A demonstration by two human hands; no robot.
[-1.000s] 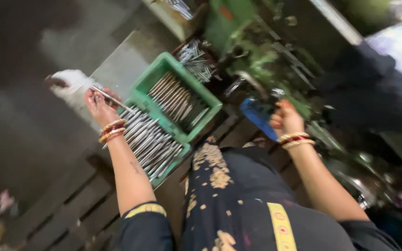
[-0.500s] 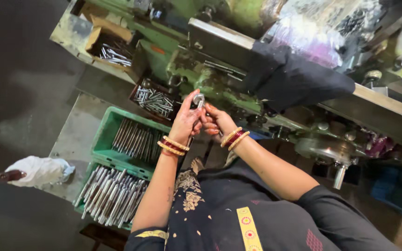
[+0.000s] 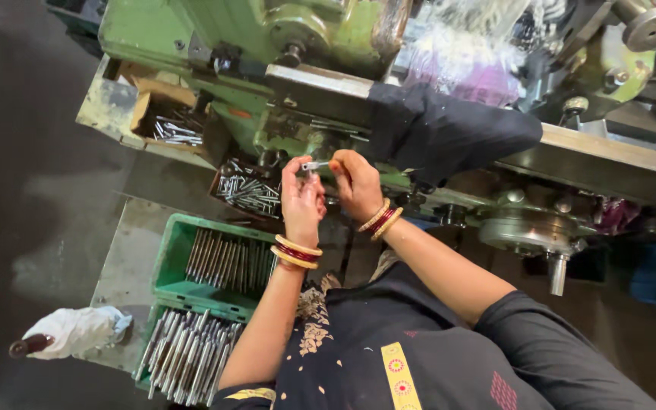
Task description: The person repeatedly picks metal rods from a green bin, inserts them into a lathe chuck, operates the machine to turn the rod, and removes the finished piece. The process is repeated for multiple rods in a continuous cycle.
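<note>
My left hand (image 3: 301, 199) and my right hand (image 3: 356, 182) are raised together in front of a green lathe (image 3: 267, 45). Between their fingertips they pinch a short metal rod (image 3: 314, 165), held roughly level, the left hand at its left end and the right hand at its right end. Both wrists wear red and gold bangles. Below the hands a green crate (image 3: 184, 292) holds several long metal rods in two compartments.
A dark tray of short metal pins (image 3: 248, 193) sits under the machine, a cardboard box of pins (image 3: 168, 125) further left. A black cloth (image 3: 442, 133) drapes over the machine bed. A white rag and a bottle (image 3: 70, 334) lie on the floor at the left.
The view swung from the crate up to the machine. My left hand left the rods, my right hand left the blue thing, and both came together on a short rod, rising slightly.
</note>
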